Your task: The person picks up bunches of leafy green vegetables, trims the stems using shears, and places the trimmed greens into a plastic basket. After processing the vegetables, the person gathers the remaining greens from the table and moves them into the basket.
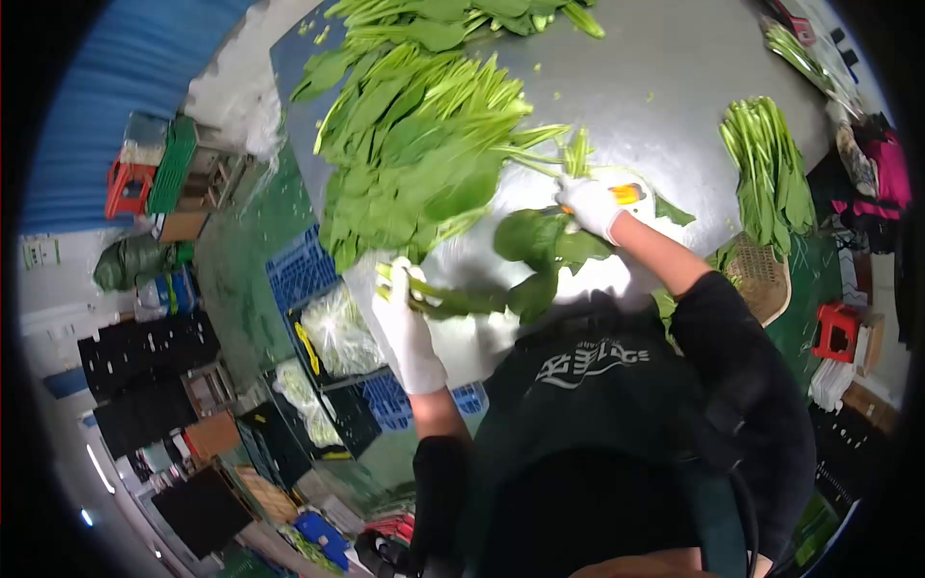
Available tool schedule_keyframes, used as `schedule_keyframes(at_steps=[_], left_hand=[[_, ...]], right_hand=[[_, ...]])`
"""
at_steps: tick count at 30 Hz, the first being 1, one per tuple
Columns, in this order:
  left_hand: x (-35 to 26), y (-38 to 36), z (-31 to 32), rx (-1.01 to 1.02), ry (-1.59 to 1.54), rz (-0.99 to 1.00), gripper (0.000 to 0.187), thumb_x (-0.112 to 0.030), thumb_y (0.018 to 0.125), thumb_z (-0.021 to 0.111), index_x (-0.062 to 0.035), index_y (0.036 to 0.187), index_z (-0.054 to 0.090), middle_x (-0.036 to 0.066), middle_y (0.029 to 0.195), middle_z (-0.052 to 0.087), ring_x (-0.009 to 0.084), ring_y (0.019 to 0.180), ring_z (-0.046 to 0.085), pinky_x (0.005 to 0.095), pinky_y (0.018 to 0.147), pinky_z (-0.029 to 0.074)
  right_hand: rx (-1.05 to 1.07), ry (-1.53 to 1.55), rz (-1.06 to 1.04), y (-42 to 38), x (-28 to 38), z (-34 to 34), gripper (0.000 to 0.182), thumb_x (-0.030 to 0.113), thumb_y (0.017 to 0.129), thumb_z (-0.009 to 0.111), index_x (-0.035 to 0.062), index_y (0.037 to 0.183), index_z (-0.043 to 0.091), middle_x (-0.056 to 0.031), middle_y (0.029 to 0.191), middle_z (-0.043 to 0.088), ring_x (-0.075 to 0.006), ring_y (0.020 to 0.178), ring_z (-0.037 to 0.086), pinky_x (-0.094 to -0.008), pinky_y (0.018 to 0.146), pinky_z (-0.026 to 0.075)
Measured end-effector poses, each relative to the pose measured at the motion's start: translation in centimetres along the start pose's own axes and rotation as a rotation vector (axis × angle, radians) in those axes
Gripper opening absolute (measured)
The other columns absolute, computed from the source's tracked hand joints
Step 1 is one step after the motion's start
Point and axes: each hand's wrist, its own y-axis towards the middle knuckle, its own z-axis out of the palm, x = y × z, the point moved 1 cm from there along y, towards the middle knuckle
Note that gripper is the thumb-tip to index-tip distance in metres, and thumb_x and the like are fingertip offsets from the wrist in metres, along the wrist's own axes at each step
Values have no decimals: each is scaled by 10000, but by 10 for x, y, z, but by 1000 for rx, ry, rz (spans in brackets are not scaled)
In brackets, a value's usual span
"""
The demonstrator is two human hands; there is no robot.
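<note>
My left hand [407, 332], in a white glove, is closed around some leafy green stalks [453, 301] near the table's front edge. The leaves of those stalks trail to the right. My right hand [590, 204], also gloved in white, is closed on a small bunch of leafy greens [528, 237], with cut stalk ends pointing away from me. An orange-handled tool [628, 194] is in the same hand; its working end cannot be made out. A large heap of leafy greens [414, 144] lies just beyond my left hand.
The metal table [665, 87] carries more greens [443, 24] at the far edge and a bunch [768, 173] at the right. A woven basket [766, 289] stands by the right edge. Crates with bagged greens [342, 332] are on the floor at left. Another person [877, 164] is at far right.
</note>
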Motion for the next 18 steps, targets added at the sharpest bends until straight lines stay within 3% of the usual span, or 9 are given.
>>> schedule_keyframes(at_steps=[1, 2, 3, 4, 9, 11, 12, 14, 18], left_hand=[[1, 7, -8, -42, -194, -24, 237, -177, 905, 588, -11, 1070, 555, 64, 902, 589, 134, 785, 563, 234, 647, 458], [3, 15, -18, -79, -387, -40, 260, -180, 915, 575, -5, 1102, 530, 86, 946, 581, 154, 824, 565, 242, 661, 471], [3, 21, -26, -7, -529, -51, 275, -189, 921, 566, -4, 1118, 516, 103, 974, 574, 173, 848, 564, 259, 676, 483], [4, 28, -30, 78, -674, -64, 290, -199, 927, 557, -3, 1134, 501, 120, 1002, 567, 193, 873, 562, 277, 690, 495], [2, 43, -16, -17, -715, -151, 306, -236, 915, 574, -33, 1140, 533, 117, 1070, 590, 240, 920, 577, 355, 736, 505], [4, 49, -9, 44, -723, -166, 312, -244, 912, 580, -35, 1139, 535, 115, 1076, 592, 240, 930, 577, 356, 743, 505], [5, 51, -3, 91, -735, -184, 319, -252, 908, 585, -37, 1138, 538, 112, 1082, 593, 240, 941, 577, 358, 750, 504], [9, 56, 5, 122, -726, -232, 328, -265, 900, 595, -47, 1138, 540, 104, 1078, 599, 241, 928, 575, 378, 777, 502], [10, 50, 32, 131, -588, -230, 294, -263, 894, 605, -48, 1081, 534, 77, 934, 597, 228, 859, 562, 379, 773, 500]], right_hand=[[43, 174, 98, -21, -25, 16, 342, 123, 633, 733, 80, 954, 622, -148, 965, 546, -341, 853, 595, -411, 728, 482], [93, -161, -32, -52, -5, -22, 359, 145, 596, 751, 91, 929, 627, -140, 963, 546, -331, 837, 598, -411, 719, 481], [105, -197, -1, -81, -19, -21, 174, 79, 682, 660, 68, 850, 615, -154, 911, 544, -342, 817, 595, -419, 702, 480], [33, -178, 54, -111, -26, -27, 255, 97, 607, 727, 84, 837, 619, -147, 931, 539, -329, 813, 596, -420, 698, 483], [72, -304, 408, -266, -80, -38, 476, 153, 490, 816, 103, 916, 609, -146, 981, 563, -310, 822, 614, -409, 695, 503], [224, -386, 567, -330, -126, -19, 463, 269, 543, 803, 115, 935, 612, -154, 944, 583, -321, 799, 624, -413, 676, 508], [235, -399, 472, -358, -136, -21, 342, 270, 657, 734, 118, 938, 613, -145, 929, 595, -318, 779, 631, -406, 667, 513], [290, -461, 675, -416, -185, 7, 265, 120, 772, 585, 115, 1036, 614, -143, 949, 613, -318, 787, 637, -412, 686, 516], [-24, -253, 713, -391, -147, -36, 432, 30, 700, 618, 95, 1126, 584, -160, 1027, 618, -345, 878, 627, -410, 762, 509]])
